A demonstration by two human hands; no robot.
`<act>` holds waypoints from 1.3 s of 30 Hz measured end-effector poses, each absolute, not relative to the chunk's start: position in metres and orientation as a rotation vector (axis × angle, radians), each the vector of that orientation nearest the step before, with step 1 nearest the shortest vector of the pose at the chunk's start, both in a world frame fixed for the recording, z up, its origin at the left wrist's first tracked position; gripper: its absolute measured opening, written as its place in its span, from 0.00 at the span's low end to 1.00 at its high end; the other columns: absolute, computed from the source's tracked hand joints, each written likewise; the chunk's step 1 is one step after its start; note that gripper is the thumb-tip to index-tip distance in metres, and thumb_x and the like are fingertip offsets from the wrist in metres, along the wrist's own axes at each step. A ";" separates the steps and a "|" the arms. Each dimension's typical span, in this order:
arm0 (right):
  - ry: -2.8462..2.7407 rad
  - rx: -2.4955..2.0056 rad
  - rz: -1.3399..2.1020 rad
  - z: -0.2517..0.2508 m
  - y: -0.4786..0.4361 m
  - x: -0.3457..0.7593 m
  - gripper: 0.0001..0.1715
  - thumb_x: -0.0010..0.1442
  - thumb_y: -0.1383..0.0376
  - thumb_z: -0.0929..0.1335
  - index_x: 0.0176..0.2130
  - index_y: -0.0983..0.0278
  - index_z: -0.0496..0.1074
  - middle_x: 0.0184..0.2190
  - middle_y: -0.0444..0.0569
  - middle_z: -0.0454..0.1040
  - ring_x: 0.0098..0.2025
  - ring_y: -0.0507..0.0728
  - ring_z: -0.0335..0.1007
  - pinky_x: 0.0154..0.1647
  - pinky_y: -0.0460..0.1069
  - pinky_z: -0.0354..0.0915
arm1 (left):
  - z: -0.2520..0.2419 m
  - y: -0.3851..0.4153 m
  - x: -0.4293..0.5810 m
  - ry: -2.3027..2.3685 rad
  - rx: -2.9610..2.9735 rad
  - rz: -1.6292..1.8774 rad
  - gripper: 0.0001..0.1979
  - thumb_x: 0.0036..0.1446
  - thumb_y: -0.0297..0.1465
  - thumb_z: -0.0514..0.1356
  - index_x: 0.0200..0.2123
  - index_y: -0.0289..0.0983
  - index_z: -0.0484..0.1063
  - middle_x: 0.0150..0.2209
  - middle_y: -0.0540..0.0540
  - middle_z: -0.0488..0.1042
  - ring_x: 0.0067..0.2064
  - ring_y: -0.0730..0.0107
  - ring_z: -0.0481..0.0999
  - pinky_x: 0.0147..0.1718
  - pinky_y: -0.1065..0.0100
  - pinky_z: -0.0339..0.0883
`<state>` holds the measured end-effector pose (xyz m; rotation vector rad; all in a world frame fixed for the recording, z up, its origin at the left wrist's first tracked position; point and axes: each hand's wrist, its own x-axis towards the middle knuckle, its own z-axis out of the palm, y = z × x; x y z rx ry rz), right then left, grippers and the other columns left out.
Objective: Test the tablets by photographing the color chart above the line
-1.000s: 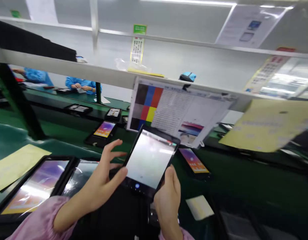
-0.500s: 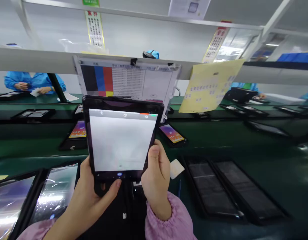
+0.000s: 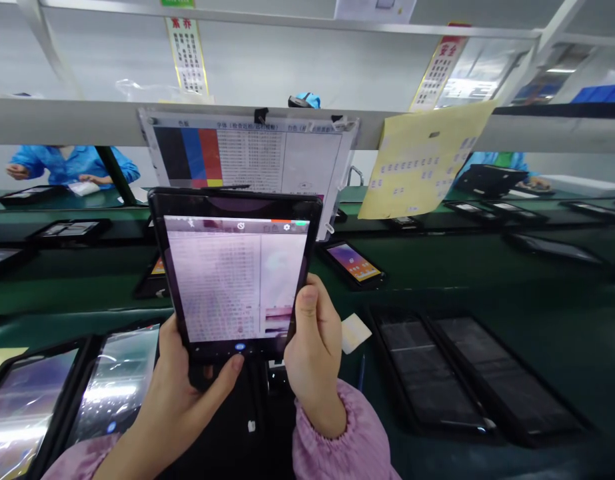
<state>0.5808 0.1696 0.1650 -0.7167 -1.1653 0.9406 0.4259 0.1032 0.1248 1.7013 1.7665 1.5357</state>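
head view: the left hand [image 3: 174, 393] grasped the tablet [image 3: 237, 277] at its lower left corner, the right hand [image 3: 317, 347] its right edge, probably for steadiness; it stood raised before the chart [image 3: 310, 157], apparently so its camera could show the lettering.

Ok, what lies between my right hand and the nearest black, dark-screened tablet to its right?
In the head view, a cream square pad and a thin blue pen-like stick lie between your right hand and that black tablet.
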 end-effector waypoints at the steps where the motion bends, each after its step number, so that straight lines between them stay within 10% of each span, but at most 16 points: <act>1: -1.162 -0.717 0.946 0.165 0.170 0.581 0.26 0.77 0.44 0.63 0.45 0.60 0.77 0.30 0.42 0.68 0.30 0.53 0.62 0.31 0.47 0.63 | 0.123 0.105 0.423 1.788 1.739 1.530 0.32 0.64 0.46 0.67 0.62 0.38 0.59 0.44 0.45 0.70 0.39 0.63 0.77 0.31 0.65 0.73; 14: -1.149 -0.668 0.986 0.165 0.170 0.579 0.25 0.77 0.44 0.63 0.48 0.58 0.79 0.34 0.45 0.76 0.34 0.54 0.72 0.35 0.47 0.71 | 0.118 0.102 0.420 1.768 1.821 1.468 0.35 0.61 0.44 0.70 0.62 0.38 0.57 0.43 0.47 0.69 0.34 0.67 0.75 0.32 0.65 0.75; 22: -1.164 -0.686 0.984 0.168 0.169 0.581 0.24 0.77 0.44 0.63 0.48 0.58 0.79 0.33 0.45 0.76 0.34 0.56 0.74 0.33 0.48 0.70 | 0.125 0.099 0.426 1.839 1.773 1.424 0.23 0.63 0.48 0.66 0.50 0.39 0.66 0.54 0.37 0.65 0.51 0.54 0.76 0.42 0.56 0.80; 30: -1.133 -0.688 1.012 0.160 0.174 0.580 0.22 0.78 0.46 0.64 0.50 0.57 0.78 0.39 0.45 0.79 0.40 0.57 0.77 0.39 0.50 0.73 | 0.116 0.101 0.408 1.635 1.904 1.389 0.32 0.65 0.40 0.67 0.66 0.43 0.57 0.51 0.41 0.72 0.42 0.61 0.80 0.33 0.65 0.81; 34: -1.105 -0.677 1.031 0.157 0.180 0.580 0.22 0.77 0.46 0.64 0.48 0.57 0.78 0.38 0.45 0.79 0.39 0.57 0.77 0.38 0.50 0.72 | 0.113 0.097 0.388 1.452 2.000 1.254 0.31 0.71 0.35 0.59 0.73 0.49 0.54 0.72 0.40 0.60 0.68 0.52 0.71 0.56 0.60 0.80; 39: -1.093 -0.722 0.958 0.155 0.184 0.579 0.23 0.76 0.45 0.65 0.50 0.58 0.79 0.37 0.47 0.77 0.37 0.57 0.75 0.33 0.50 0.70 | 0.117 0.099 0.382 1.463 1.808 1.246 0.32 0.75 0.35 0.53 0.77 0.48 0.51 0.75 0.46 0.60 0.79 0.55 0.54 0.75 0.53 0.57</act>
